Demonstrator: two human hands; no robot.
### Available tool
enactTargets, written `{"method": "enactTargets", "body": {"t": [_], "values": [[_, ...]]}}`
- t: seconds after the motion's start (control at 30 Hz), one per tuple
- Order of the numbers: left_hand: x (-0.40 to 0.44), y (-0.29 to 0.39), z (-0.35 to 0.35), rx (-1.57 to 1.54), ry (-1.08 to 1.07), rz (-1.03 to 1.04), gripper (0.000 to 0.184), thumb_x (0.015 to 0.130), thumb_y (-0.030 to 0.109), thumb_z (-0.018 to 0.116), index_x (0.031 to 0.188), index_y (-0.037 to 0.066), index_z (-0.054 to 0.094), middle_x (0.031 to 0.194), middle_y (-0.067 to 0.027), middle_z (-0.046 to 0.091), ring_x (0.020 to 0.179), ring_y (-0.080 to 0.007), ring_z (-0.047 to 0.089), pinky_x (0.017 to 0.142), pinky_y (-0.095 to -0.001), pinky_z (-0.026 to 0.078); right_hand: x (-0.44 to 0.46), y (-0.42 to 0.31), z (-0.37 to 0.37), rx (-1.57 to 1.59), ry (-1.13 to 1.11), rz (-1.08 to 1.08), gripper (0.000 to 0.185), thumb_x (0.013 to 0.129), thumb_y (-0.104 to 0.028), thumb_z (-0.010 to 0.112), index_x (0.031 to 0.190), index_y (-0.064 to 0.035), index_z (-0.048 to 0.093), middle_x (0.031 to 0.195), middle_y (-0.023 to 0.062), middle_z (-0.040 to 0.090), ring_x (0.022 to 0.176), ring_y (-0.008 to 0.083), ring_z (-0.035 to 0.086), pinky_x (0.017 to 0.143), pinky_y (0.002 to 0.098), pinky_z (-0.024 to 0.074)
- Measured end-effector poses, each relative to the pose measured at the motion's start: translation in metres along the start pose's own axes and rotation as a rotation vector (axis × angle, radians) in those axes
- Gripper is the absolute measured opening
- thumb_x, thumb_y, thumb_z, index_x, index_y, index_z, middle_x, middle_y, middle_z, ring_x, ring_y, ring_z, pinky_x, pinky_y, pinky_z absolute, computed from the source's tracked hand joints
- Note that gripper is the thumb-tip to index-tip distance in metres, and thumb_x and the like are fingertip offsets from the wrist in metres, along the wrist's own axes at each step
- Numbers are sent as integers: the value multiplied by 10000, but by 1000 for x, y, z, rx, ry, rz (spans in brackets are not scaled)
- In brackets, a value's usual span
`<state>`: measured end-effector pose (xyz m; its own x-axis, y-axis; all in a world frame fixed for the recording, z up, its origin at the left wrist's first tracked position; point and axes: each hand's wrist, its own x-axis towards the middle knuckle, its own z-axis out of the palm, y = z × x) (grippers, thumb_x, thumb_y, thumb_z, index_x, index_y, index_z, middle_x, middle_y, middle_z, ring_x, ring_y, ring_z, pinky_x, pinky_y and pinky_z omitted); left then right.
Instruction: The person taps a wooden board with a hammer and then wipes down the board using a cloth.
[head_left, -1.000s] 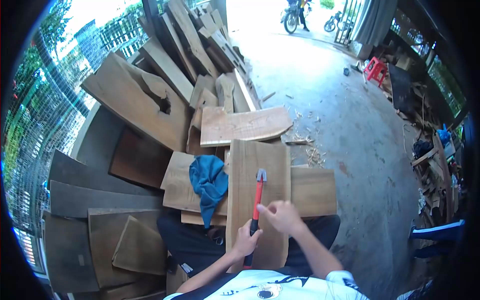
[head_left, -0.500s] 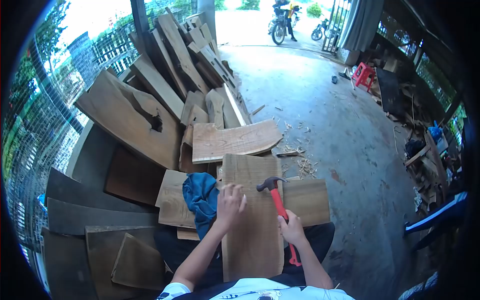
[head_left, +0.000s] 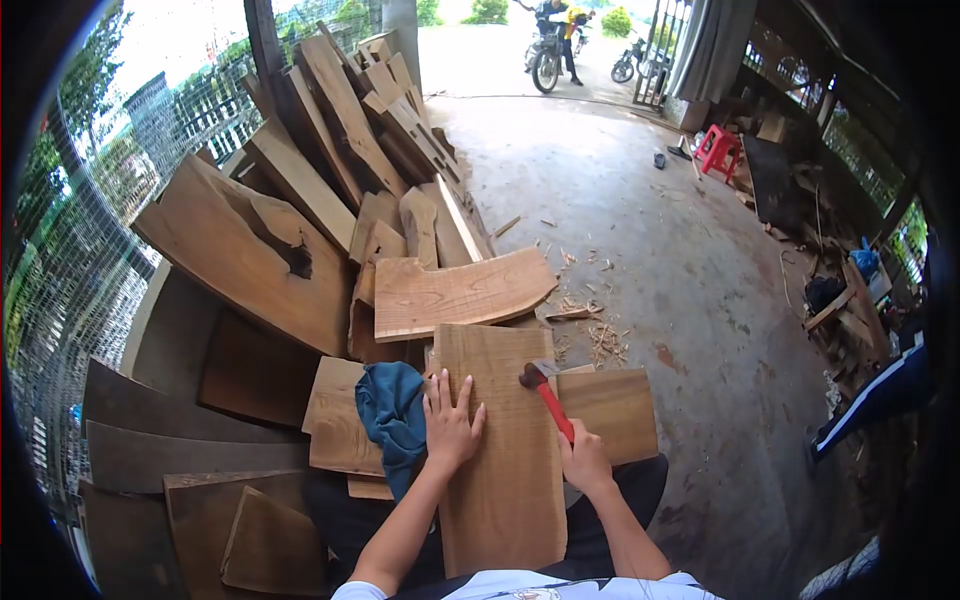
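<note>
Red-handled claw hammer [head_left: 553, 408], held in the right hand [head_left: 587, 463], its fingers closed around the handle and its head over the right side of a long brown wooden plank [head_left: 505, 490]. The left hand [head_left: 452, 430] lies on the plank's left side, fingers open and spread. A crumpled teal cloth [head_left: 390, 405] sits just left of the plank; pale wood shavings [head_left: 608, 345] litter the concrete floor [head_left: 700, 310] beyond its right side.
</note>
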<state>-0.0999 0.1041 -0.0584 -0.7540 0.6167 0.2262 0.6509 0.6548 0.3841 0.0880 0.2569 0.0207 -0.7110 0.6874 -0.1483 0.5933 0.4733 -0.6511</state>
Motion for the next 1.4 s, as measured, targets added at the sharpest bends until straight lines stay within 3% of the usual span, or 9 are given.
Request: {"method": "enactTargets", "body": {"t": [0.27,0.43,0.57,0.67,0.9,0.93,1.1,1.17,1.4], "values": [[-2,2,-5,4,15,13,569,978,369,559,1494,147,469,1611,-234,252,1505,-426,195,1196,-555,217,-23,14,8,68,116,-66,300,997,-272,568,1162,-23,602,934,303,680,924,497,649,802,568,506],[-4,-2,-2,17,12,17,537,988,335,542,1489,152,478,1602,-230,269,1501,-419,207,1192,-546,228,-38,-1,-20,55,-36,79,293,995,-271,581,1041,17,616,897,317,667,912,490,649,767,545,509],[-2,1,-4,4,22,11,515,994,310,525,1483,155,486,1606,-217,272,1497,-411,223,1196,-542,228,-46,8,-12,114,103,-71,280,999,-255,576,1074,13,599,889,312,668,859,501,651,736,558,509],[-1,-2,-2,-10,15,10,504,994,295,521,1477,158,492,1609,-216,274,1496,-412,231,1200,-544,218,-46,14,-5,-89,-41,74,268,991,-247,588,1056,12,607,856,309,670,881,503,652,753,560,521],[0,-3,2,-3,-2,30,479,1003,236,499,1474,150,495,1625,-193,259,1516,-386,208,1210,-512,207,-63,-21,-21,102,-71,22,276,1002,-252,576,1061,16,597,802,304,661,820,484,666,705,554,523],[0,-4,1,2,-2,12,478,1003,225,494,1475,147,493,1621,-194,266,1515,-385,210,1210,-508,208,-65,-27,-23,108,-78,11,327,1017,-311,546,1054,13,577,857,312,678,854,492,672,751,568,538],[1,-4,2,-13,13,17,489,1018,183,451,1487,47,427,1612,-196,290,1509,-389,226,1208,-501,214,-67,2,8,-12,-141,75,312,1013,-293,557,1027,18,575,837,298,683,836,471,682,734,554,554],[0,-5,4,1,18,9,492,1021,172,440,1483,8,408,1609,-192,303,1512,-381,224,1215,-486,204,-66,5,5,5,-146,-42,279,1009,-261,565,1001,17,569,773,275,668,763,459,675,685,532,538],[1,-7,5,-61,38,27,505,976,67,416,1475,-12,412,1593,-216,322,1500,-406,239,1228,-482,200,-74,4,8,-11,-124,-28,321,1006,-290,566,970,28,584,769,289,677,746,458,691,660,533,573]]}}
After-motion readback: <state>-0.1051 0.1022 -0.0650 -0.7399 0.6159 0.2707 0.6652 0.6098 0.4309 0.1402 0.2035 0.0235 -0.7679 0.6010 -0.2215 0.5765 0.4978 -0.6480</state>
